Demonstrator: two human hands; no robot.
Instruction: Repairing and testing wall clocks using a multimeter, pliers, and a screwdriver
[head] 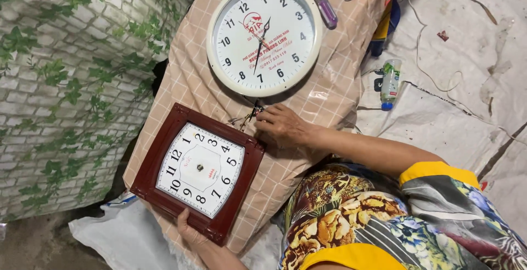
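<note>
Maroon square clock (pixel 198 171) lies tilted diagonally.

Your hands (pixel 282 124) and forearms are bare, with no rings, watch or gloves showing. You wear a short-sleeved top (pixel 384 220) in a busy floral print: golden-brown blooms, blue and mauve flowers, grey and dark striped patches. Each sleeve (pixel 436 172) ends in a broad plain yellow band; the one nearer you shows only its yellow edge.
</note>
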